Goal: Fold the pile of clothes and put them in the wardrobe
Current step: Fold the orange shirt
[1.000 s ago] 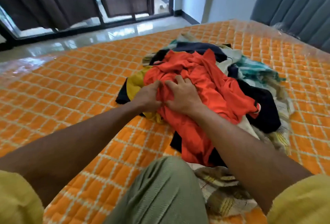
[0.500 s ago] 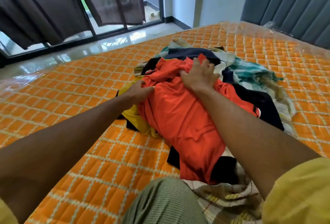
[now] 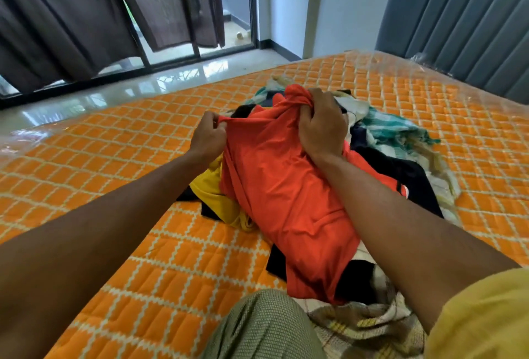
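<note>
Head view: a pile of mixed clothes (image 3: 406, 158) lies in a heap on the bed with the orange quilted mattress cover crossed by white lines (image 3: 114, 172), with clear plastic film showing along its far edges. On top of the heap lies an orange-red smooth fabric garment (image 3: 286, 187), raised at its far end by both hands. The left hand (image 3: 207, 136) has its fingers pinched together on a thin edge of this garment, drawn taut to the left. The right hand (image 3: 322, 126) has its fingers clamped around a bunched fistful of the same garment at its top. Under it, a yellow garment (image 3: 213, 187) pokes out on the left, black cloth (image 3: 409, 175) and teal-and-white checked cloth (image 3: 392, 132) on the right. A pale checked cloth (image 3: 366, 327) lies nearest, beside a green-trousered knee (image 3: 266, 327). Dark curtains (image 3: 57, 23) hang before the glass door.
</note>
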